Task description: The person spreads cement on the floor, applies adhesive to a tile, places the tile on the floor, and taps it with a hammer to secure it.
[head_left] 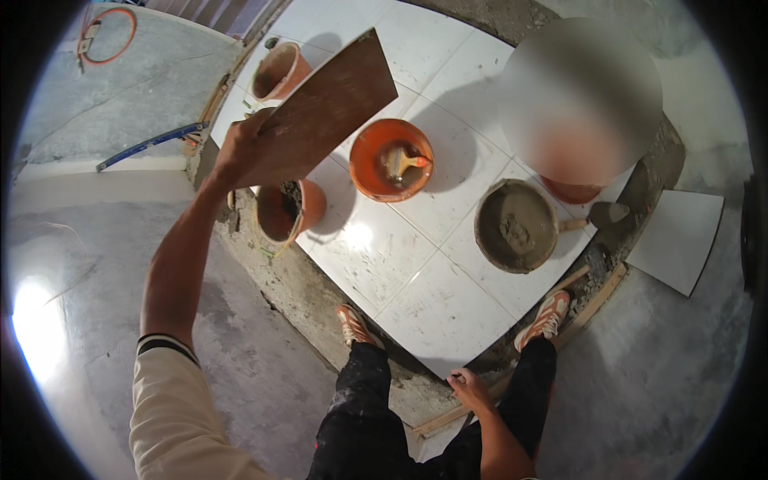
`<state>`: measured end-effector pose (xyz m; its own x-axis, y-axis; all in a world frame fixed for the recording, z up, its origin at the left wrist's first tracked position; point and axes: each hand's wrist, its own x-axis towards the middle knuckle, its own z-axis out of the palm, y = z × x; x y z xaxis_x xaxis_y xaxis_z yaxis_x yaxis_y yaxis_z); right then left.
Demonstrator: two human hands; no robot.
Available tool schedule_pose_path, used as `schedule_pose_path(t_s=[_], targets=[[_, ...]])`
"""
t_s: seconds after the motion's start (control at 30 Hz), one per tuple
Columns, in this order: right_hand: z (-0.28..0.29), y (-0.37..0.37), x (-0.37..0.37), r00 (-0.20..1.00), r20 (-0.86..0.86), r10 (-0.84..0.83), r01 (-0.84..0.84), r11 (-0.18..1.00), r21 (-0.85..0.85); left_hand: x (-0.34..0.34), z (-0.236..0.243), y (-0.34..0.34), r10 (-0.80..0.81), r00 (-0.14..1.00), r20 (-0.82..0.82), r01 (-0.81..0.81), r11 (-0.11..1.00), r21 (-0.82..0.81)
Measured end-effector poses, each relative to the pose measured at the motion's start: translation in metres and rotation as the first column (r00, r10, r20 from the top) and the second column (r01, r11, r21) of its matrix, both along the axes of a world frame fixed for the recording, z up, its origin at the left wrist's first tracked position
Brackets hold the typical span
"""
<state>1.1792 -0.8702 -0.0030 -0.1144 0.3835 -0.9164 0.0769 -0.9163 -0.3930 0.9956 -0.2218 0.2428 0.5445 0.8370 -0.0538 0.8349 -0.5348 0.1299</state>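
Well apart, the left hand [240, 148] is raised at upper left and the right hand [472, 390] hangs low. One flat, rectangular tile with a brown face [328, 112] is tilted above the glossy white tiled floor [448, 320], left of a round orange bucket [368, 156] (a yellow-and-orange brush [400, 163] sits inside). Left fingers clamp the tile's lower-left edge; right fingers are partly curled near the floor's closest corner, and whether they hold anything I cannot tell.

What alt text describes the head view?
The left hand holds a brown rectangular tile above glossy white floor tiles; the right hand hangs low. On those tiles sit a round orange bucket holding a yellow brush, and a round grey mortar basin.
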Motion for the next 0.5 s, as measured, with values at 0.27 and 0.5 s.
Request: schedule_pose_path(t_s=[0.27, 0.5], targets=[[0.049, 0.095, 0.013, 0.992, -0.061, -0.113, 0.127, 0.943, 0.307, -0.017, 0.164, -0.087, 0.244, 0.968, 0.065, -0.246, 0.969, 0.025], [0.187, 0.284, 0.072, 0.85, 0.225, -0.477, -0.134, 0.217, 0.967, 0.031, 0.183, -0.196, 0.531, 0.829, 0.178, -0.433, 0.809, -0.397]])
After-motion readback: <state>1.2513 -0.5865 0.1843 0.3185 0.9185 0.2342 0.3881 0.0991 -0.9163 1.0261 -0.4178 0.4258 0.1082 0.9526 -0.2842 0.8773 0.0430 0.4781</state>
